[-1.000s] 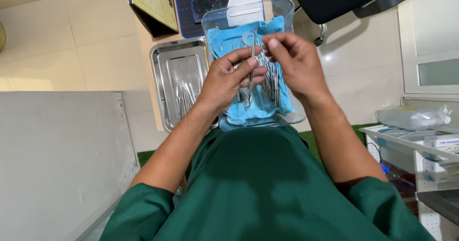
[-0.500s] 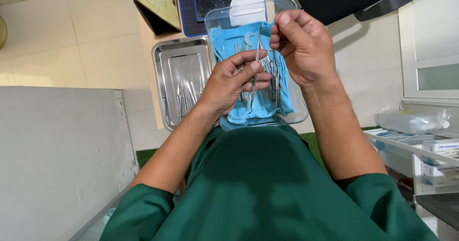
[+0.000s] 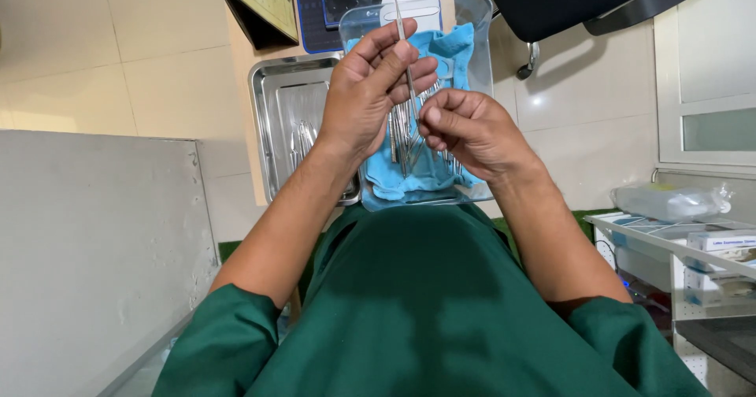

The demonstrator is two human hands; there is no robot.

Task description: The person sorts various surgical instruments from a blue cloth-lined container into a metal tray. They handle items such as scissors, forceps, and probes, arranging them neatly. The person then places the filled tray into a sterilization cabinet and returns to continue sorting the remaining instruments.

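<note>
My left hand (image 3: 370, 90) pinches one thin metal probe (image 3: 403, 42) upright; my right hand (image 3: 465, 129) pinches its lower end. Most instruments (image 3: 405, 133) remain on the blue cloth (image 3: 457, 50); few lie in the steel tray (image 3: 272, 129).

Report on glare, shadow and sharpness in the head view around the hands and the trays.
Head view: even, soft light; a glare spot on the wall tile; faint sheen on the steel tray; the green scrub top is dark in shadow; left hand, right hand and thin metal instrument look sharp; straight edges bend near the frame's borders.
</note>
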